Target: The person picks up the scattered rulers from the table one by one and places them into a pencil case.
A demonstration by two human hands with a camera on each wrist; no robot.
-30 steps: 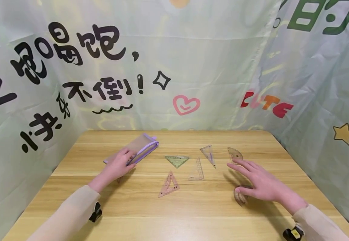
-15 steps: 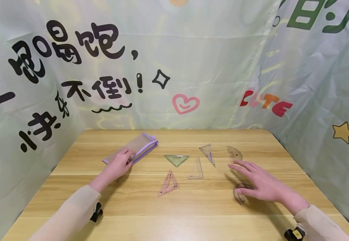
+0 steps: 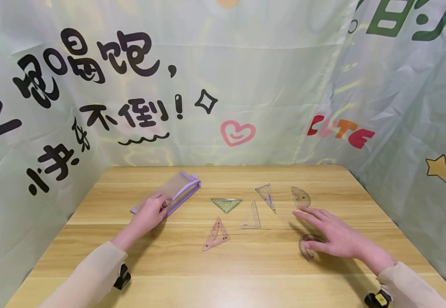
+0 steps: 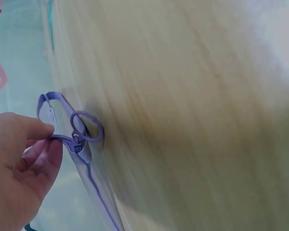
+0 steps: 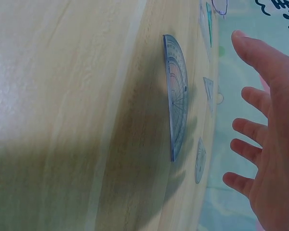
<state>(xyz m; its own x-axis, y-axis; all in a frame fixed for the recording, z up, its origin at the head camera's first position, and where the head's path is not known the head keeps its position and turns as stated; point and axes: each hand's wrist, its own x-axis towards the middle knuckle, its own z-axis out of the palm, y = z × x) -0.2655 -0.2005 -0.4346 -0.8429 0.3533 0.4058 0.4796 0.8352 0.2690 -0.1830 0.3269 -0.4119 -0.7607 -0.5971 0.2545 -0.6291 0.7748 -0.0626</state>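
Observation:
My left hand [image 3: 151, 213] pinches the opening edge of a zippered pencil pouch [image 3: 173, 186] with purple trim, which lies at the back left. In the left wrist view, thumb and fingertips meet on the purple edge beside the zipper, where a purple ring pull [image 4: 102, 129] hangs. My right hand [image 3: 334, 234] hovers over the right side with fingers spread, holding nothing. Partly hidden beneath it lies a clear protractor [image 3: 304, 252], seen whole in the right wrist view. Just past its fingertips is a second protractor [image 3: 301, 196].
Between the hands lie a green set square [image 3: 226, 204], a pink set square [image 3: 209, 245], a clear one [image 3: 256, 223] and another clear triangle [image 3: 265, 194] with a purplish mark. A printed cloth [image 3: 277, 85] hangs behind and beside the wooden table [image 3: 227, 284].
The left hand has drawn slightly back towards the person, and the pouch has shifted a little with it. The right hand has stayed nearly still.

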